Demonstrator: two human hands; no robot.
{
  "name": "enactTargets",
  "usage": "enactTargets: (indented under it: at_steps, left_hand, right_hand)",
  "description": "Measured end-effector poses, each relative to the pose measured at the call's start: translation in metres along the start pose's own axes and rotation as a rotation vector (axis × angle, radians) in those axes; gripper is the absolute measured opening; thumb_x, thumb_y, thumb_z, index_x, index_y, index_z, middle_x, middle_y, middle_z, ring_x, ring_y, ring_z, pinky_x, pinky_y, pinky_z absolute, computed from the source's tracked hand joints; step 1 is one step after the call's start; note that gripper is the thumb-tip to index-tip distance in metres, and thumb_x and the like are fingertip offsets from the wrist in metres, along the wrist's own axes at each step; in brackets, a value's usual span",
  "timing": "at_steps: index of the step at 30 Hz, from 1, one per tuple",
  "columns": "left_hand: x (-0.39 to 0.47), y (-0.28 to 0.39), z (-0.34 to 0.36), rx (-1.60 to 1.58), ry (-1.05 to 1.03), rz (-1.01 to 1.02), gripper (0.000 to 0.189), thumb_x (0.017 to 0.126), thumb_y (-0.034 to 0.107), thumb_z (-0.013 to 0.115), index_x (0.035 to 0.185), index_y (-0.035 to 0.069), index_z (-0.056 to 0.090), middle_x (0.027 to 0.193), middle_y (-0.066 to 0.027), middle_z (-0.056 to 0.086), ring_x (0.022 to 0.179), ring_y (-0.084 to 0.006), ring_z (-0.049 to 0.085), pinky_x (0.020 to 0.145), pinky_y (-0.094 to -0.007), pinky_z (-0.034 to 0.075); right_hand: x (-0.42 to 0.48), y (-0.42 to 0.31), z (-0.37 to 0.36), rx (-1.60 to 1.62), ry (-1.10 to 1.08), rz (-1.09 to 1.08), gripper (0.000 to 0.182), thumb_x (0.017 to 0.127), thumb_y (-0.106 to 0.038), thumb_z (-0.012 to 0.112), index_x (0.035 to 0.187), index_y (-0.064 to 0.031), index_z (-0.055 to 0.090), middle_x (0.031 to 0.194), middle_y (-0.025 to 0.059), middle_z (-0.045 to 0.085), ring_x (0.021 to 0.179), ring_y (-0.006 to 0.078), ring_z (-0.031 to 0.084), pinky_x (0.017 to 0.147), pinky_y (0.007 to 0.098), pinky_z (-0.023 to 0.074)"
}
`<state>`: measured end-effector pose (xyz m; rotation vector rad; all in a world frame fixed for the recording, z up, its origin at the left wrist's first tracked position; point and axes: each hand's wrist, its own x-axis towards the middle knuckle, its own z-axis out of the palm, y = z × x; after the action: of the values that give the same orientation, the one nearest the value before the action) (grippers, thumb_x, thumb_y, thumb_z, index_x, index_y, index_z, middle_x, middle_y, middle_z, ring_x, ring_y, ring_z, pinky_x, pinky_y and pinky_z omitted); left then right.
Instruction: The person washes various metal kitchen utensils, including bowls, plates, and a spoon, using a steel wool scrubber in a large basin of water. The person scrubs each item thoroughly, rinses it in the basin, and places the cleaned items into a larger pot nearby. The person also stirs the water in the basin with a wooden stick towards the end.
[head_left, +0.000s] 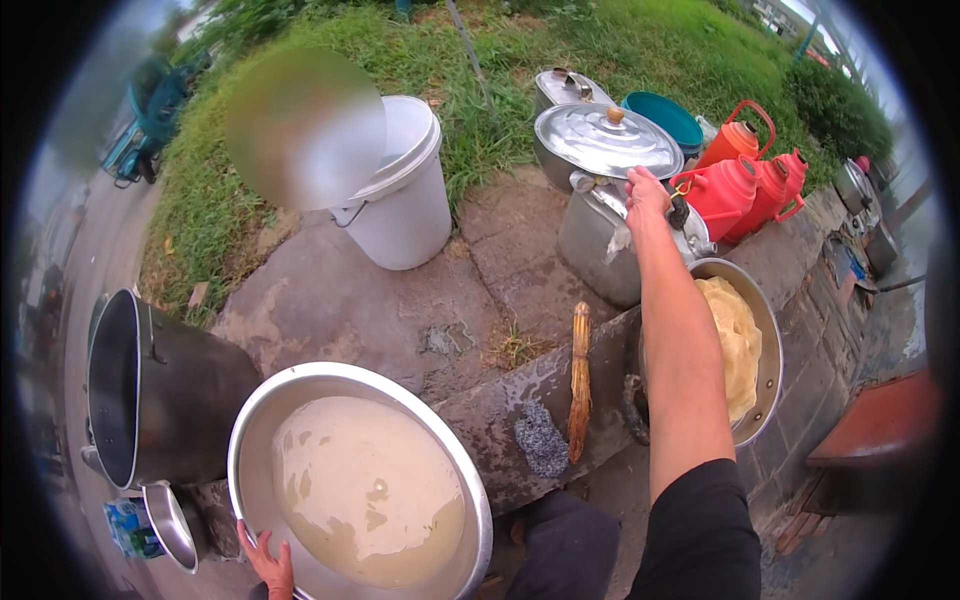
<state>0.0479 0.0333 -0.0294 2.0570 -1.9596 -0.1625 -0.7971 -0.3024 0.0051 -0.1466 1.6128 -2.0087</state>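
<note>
My left hand (268, 564) grips the near left rim of a wide metal basin (244, 450). Cloudy, pale liquid (367, 480) lies in the basin. My right arm reaches far forward. At its end, my right hand (646, 196) is above a dented aluminium pot (596, 244), close to the edge of a shiny lid with a wooden knob (607, 139). A small yellow loop (681, 187) shows beside the fingers; whether they hold it or anything else cannot be made out. Under my forearm stands a metal pan (772, 375) holding a pale yellow, wrinkled mass (727, 337), partly covered by the arm.
A straw brush (580, 382) and steel-wool scourer (541, 440) lie on the stone ledge (480, 420). A white bucket (409, 210) stands ahead, beside a blurred patch. Left are a tall dark pot (180, 382) and small metal bowl (171, 525). Several red thermos flasks (724, 191) stand right.
</note>
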Motion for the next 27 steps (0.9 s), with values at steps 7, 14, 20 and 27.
enactTargets:
  at_steps: [7, 14, 20, 27]
  left_hand:
    - [-0.006, -0.006, -0.002, 0.020, 0.013, -0.003, 0.033, 0.069, 0.017, 0.068, 0.096, 0.000, 0.059, 0.149, -0.0219, 0.024, 0.136, -0.0413, 0.027, 0.109, -0.0450, 0.027]
    - [-0.008, 0.010, -0.006, 0.050, 0.043, -0.011, 0.034, 0.070, 0.021, 0.069, 0.093, -0.002, 0.062, 0.151, -0.0163, 0.022, 0.130, -0.0407, 0.033, 0.105, -0.0455, 0.032]
    - [-0.008, 0.013, -0.010, 0.004, 0.003, -0.108, 0.037, 0.071, 0.026, 0.070, 0.095, -0.001, 0.064, 0.152, -0.0118, 0.022, 0.125, -0.0398, 0.039, 0.098, -0.0455, 0.039]
    - [-0.019, 0.000, -0.011, 0.027, 0.041, -0.087, 0.040, 0.073, 0.029, 0.070, 0.100, 0.000, 0.066, 0.152, -0.0095, 0.023, 0.121, -0.0389, 0.042, 0.097, -0.0445, 0.041]
  right_hand:
    - [-0.051, -0.032, -0.054, 0.252, 0.096, -0.166, 0.070, 0.067, 0.011, 0.052, 0.132, -0.0095, 0.038, 0.110, 0.0111, 0.050, 0.081, 0.0237, 0.057, 0.061, 0.0394, 0.0510]
    - [-0.159, -0.032, -0.155, 0.398, -0.252, -0.037, 0.040, 0.065, 0.013, 0.038, 0.100, -0.0006, 0.053, 0.092, 0.0078, 0.057, 0.082, 0.0225, 0.058, 0.076, 0.0377, 0.0524]
    - [-0.280, -0.023, -0.182, 0.548, -0.385, 0.039, 0.049, 0.065, 0.014, 0.035, 0.108, -0.0001, 0.052, 0.106, 0.0109, 0.058, 0.100, 0.0254, 0.058, 0.095, 0.0416, 0.0466]
    - [-0.307, -0.046, -0.208, 0.465, -0.250, -0.062, 0.037, 0.062, 0.011, 0.041, 0.094, -0.0014, 0.053, 0.092, 0.0080, 0.057, 0.078, 0.0229, 0.056, 0.078, 0.0373, 0.0514]
